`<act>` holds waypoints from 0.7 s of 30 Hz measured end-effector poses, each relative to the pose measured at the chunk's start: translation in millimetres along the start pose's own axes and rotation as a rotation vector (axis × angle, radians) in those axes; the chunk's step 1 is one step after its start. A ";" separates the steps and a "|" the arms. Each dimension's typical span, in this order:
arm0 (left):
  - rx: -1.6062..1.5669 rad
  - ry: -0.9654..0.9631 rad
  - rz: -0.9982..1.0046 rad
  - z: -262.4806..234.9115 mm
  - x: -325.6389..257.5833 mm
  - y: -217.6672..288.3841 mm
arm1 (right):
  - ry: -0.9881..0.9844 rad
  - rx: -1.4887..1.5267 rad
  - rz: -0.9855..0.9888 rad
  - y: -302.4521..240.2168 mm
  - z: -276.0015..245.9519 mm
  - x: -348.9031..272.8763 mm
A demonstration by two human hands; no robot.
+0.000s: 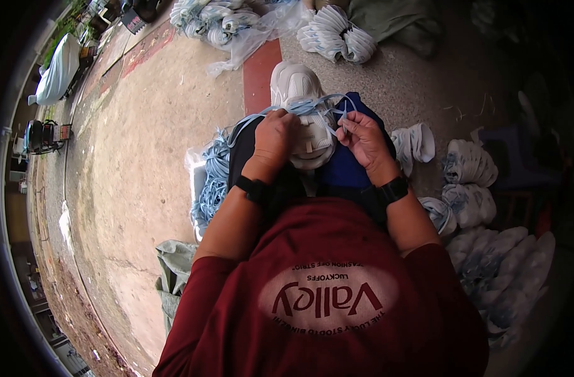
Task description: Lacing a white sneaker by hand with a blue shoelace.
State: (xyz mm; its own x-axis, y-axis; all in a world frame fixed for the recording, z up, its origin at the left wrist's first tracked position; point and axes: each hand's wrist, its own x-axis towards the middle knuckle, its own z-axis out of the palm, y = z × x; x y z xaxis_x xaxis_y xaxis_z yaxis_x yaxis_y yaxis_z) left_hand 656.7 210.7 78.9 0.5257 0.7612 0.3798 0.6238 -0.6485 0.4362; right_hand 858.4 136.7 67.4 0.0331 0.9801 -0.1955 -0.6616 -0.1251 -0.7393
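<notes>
A white sneaker (313, 139) lies across my lap with its toe away from me, and a second white shoe part (293, 81) shows just beyond it. Light-blue shoelaces (306, 107) run loosely over it and trail off to the left over my dark trouser leg. My right hand (365, 141) pinches a light-blue lace between thumb and fingers at the shoe's right side, where the lace makes a loop. Curled against the shoe's left edge, my left hand (276, 139) is closed beside the laces; its fingertips are hidden, so what they grip is unclear.
To my left stands a white container (200, 188) heaped with light-blue laces (215, 182). Bundles of white shoe parts lie ahead (337, 34) and at my right (470, 163). Plastic wrapping (255, 47) spreads on the floor ahead. A grey-green cloth (176, 270) lies at the lower left.
</notes>
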 end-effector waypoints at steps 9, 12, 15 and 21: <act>-0.029 -0.028 0.059 -5.6 7.2 6.5 | -0.005 0.022 -0.013 1.1 -2.8 0.2; 0.045 -0.063 0.140 -3.5 10.5 15.9 | 0.042 -0.009 -0.016 1.4 2.0 -0.3; 0.219 -0.138 0.226 2.0 16.2 24.1 | 0.027 -0.027 -0.019 0.8 4.3 5.3; -0.019 -0.041 0.335 -1.2 21.3 32.2 | -0.013 -0.225 -0.068 -6.4 7.1 15.5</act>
State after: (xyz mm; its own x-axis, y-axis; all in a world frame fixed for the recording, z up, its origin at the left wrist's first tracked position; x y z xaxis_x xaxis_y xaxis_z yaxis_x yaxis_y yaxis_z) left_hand 687.2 206.0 102.0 0.7225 0.5052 0.4720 0.4017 -0.8624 0.3082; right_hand 857.8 153.7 73.7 0.0615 0.9893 -0.1326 -0.4743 -0.0880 -0.8760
